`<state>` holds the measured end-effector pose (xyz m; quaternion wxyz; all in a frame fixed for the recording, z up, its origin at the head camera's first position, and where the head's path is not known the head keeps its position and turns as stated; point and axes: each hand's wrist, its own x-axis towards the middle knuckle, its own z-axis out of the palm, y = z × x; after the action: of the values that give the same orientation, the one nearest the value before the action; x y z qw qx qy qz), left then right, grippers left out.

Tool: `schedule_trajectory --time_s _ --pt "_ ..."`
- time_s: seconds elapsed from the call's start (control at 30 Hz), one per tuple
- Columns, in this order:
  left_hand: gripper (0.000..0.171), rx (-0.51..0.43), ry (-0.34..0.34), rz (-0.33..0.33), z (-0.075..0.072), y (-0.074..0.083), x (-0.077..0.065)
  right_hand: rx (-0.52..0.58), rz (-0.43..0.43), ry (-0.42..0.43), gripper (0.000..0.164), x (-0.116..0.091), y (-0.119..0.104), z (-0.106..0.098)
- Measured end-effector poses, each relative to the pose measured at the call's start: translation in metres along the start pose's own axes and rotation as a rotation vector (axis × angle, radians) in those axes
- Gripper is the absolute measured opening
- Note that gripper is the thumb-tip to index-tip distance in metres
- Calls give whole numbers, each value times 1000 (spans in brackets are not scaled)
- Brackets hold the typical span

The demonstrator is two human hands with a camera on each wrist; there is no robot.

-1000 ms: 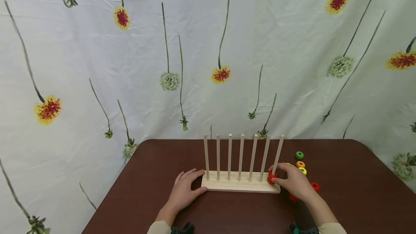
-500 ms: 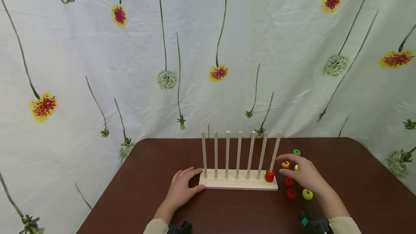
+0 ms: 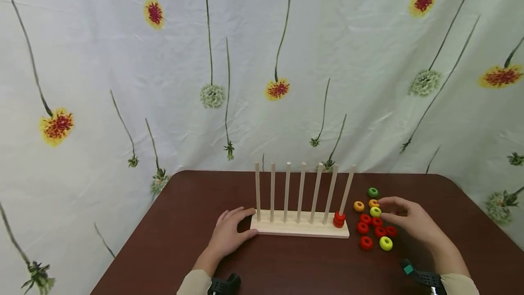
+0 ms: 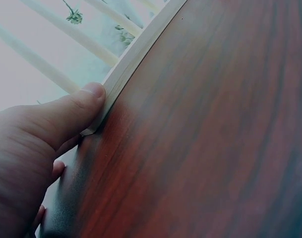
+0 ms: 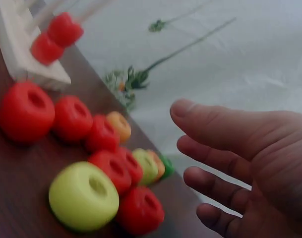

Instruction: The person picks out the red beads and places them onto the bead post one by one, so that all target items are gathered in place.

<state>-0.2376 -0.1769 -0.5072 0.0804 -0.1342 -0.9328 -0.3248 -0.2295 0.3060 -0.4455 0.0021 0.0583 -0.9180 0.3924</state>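
A pale wooden peg stand (image 3: 286, 228) with several upright pegs sits on the table. Two red beads (image 3: 339, 220) are stacked at the foot of its rightmost peg. My left hand (image 3: 227, 236) holds the stand's left end, thumb at the front edge and fingers toward the back; the left wrist view shows the thumb (image 4: 74, 111) against the board. My right hand (image 3: 415, 222) hovers by the loose beads, thumb and fingers apart with nothing between them. Its fingertips are close to a yellow bead (image 3: 375, 212) and an orange bead (image 3: 373, 203) in the head view.
Several red beads (image 3: 366, 242) lie right of the stand, with another yellow bead (image 3: 386, 243) in front. Behind them are a second orange bead (image 3: 359, 206) and a green bead (image 3: 373, 192). A flower-print cloth (image 3: 245, 58) hangs behind the dark table (image 3: 307, 267).
My right hand has let go of the upper red bead on the rightmost peg and moved right, over to the loose beads. The left hand stays at the stand's end.
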Motion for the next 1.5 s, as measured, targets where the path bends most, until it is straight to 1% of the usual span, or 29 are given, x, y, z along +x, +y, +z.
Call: schedule_trajectory --time_s 0.1,0.23,0.37,0.47,0.7,1.1,1.4,1.5 --pt "54 3 6 10 0 1 2 14 33 -33 51 -2 14 -3" --pt "55 -5 -12 7 1 2 3 36 79 -97 56 -6 28 -5" --pt "55 4 -6 -1 0 2 1 60 76 -145 56 -8 37 -3" --pt "55 10 2 1 -1 3 0 67 70 -164 56 -9 41 -2" --pt "55 -5 -21 8 1 6 -2 68 83 -217 57 -12 49 -4" --pt "55 19 -10 4 1 1 0 33 85 -149 47 -6 44 0" --pt "56 27 -8 10 0 1 0 19 99 -100 50 -4 43 5" --pt "55 31 -11 9 0 2 0 8 114 -67 50 -3 44 7"
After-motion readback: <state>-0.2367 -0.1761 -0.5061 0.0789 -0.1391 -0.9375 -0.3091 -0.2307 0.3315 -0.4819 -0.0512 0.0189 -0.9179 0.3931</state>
